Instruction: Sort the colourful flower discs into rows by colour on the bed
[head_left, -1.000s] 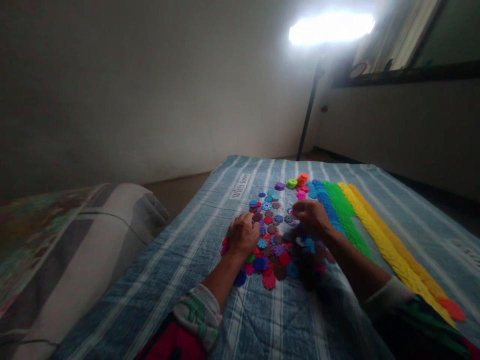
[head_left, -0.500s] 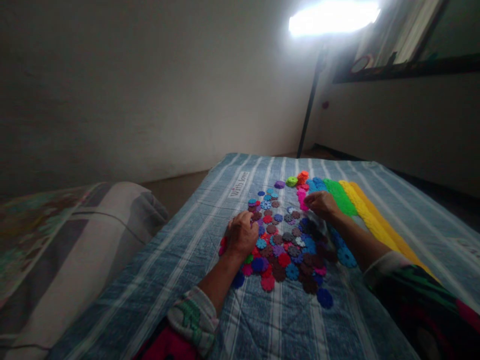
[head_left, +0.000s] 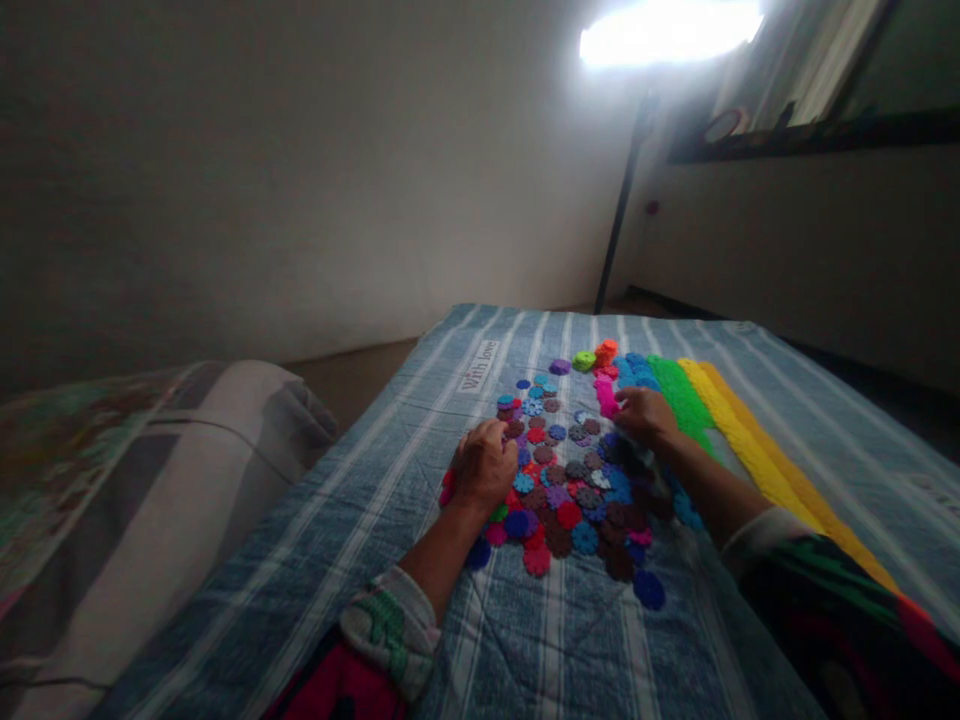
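Observation:
Many flower-shaped discs in brown, blue, red and purple (head_left: 557,497) lie scattered on a striped blue cloth (head_left: 375,480). My left hand (head_left: 484,465) rests at the left edge of this spread, fingers curled down; whether anything is under them is hidden. My right hand (head_left: 643,412) is closed in a pinch at the lower end of a short pink row (head_left: 606,395); what its fingertips hold is too small to make out. To the right run rows of blue, green (head_left: 681,392), yellow (head_left: 739,440) and orange discs (head_left: 795,470).
Small purple (head_left: 560,367), lime (head_left: 584,360) and orange-red piles (head_left: 606,351) sit beyond the spread. A bright lamp (head_left: 670,35) on a dark pole stands behind the far edge. Folded bedding (head_left: 225,450) with a cable is at the left.
My right hand has moved slightly down and to the right beside the pink row. My left hand stays in nearly the same place.

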